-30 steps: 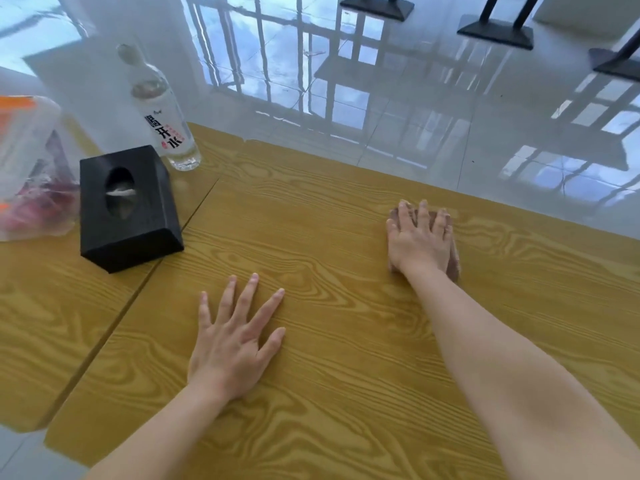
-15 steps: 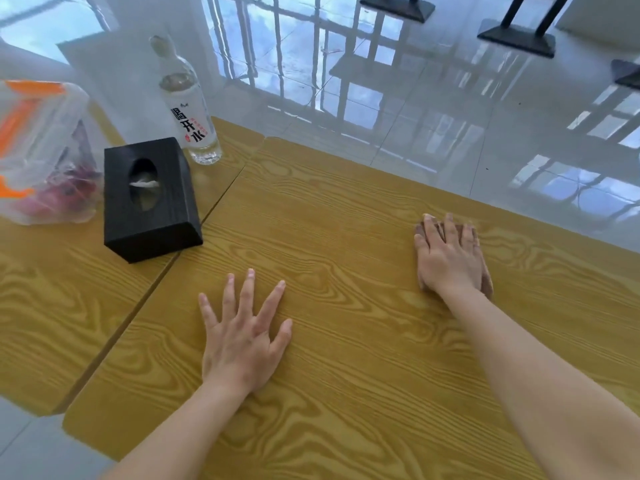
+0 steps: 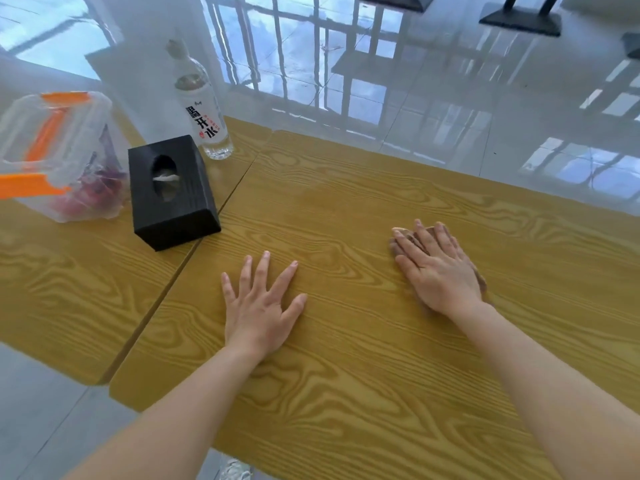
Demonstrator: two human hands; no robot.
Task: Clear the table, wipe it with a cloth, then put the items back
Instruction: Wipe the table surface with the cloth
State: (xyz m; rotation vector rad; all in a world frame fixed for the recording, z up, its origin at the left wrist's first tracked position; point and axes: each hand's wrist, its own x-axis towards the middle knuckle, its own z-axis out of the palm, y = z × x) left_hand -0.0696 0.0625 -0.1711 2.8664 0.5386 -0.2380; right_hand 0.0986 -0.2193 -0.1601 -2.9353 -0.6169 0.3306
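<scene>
The right hand [image 3: 438, 268] lies flat, fingers together, pressing a brownish cloth [image 3: 408, 237] onto the bench [image 3: 346, 202]; only the cloth's edges peep out past the fingertips and beside the wrist, so it sits almost wholly under the palm, toward the far right part of the top. The cloth looks soft, thin and light, likely to bunch or slip out if pushed by a corner, so it is best driven by a broad palm with even weight, as here. The left hand [image 3: 259, 306] rests open with fingers spread, palm down on bare wood, holding nothing, probably steadying. Farther left, on a second bench [image 3: 69, 289] beside this one, stand the cleared things: a black tissue box [image 3: 173, 192] with a tissue poking from its oval slot, a clear water bottle [image 3: 204, 112] just behind it, looking nearly empty, and a clear plastic tub [image 3: 55, 154] with orange clips, holding something reddish I cannot make out. Wiping seems underway; returning the items remains.
</scene>
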